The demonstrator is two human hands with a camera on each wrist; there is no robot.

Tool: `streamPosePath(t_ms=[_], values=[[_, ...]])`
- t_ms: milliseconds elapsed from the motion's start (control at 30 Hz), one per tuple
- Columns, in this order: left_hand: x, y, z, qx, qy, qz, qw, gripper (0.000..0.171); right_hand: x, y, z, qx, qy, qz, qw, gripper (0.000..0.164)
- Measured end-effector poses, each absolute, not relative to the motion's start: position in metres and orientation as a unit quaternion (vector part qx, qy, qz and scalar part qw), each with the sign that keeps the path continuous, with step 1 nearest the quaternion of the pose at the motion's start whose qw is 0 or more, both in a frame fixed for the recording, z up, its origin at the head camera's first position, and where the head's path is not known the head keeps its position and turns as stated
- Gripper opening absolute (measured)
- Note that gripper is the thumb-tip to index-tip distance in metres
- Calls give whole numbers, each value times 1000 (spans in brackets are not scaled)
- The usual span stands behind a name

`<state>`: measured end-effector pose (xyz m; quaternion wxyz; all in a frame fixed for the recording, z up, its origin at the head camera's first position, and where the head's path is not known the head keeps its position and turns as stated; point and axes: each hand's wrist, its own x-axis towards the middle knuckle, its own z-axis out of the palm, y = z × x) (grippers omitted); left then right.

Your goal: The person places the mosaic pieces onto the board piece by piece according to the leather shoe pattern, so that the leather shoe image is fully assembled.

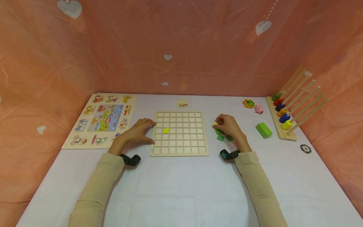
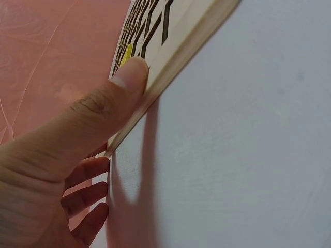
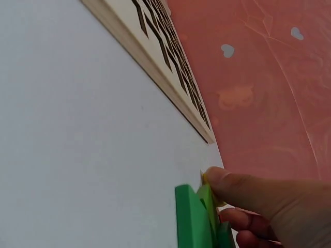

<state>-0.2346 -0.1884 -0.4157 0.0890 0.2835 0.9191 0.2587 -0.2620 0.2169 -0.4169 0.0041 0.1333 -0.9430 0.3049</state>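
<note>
Your left arm, in a beige sleeve (image 1: 93, 189), reaches up from the lower left of the frame; your left hand (image 1: 138, 131) spreads thumb and fingers apart at the left edge of the square, pale wooden grid board (image 1: 179, 154), mid-frame. Your right hand (image 1: 229, 126), right of centre, angles leftward, pinching a small yellow piece (image 1: 215, 123) beside small green pieces (image 1: 220, 137). A flat yellow tile (image 1: 165, 130) sits in the board's left part.
</note>
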Motion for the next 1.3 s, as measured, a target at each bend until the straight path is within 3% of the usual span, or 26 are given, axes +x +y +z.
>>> streamPosePath(t_ms=[367,700,933,1300], values=[[-233,-188,-415,278,921,257,95,80,-263,192,-417,186,-918,350,19,18],[-233,-188,-414,276,923,252,93,80,-261,147,-414,236,-883,405,-19,16],[-234,-188,-416,277,922,255,93,80,-260,114,-420,300,-855,423,-10,15],[-234,-189,-417,276,922,256,90,81,-257,91,-426,300,-866,401,-12,14]])
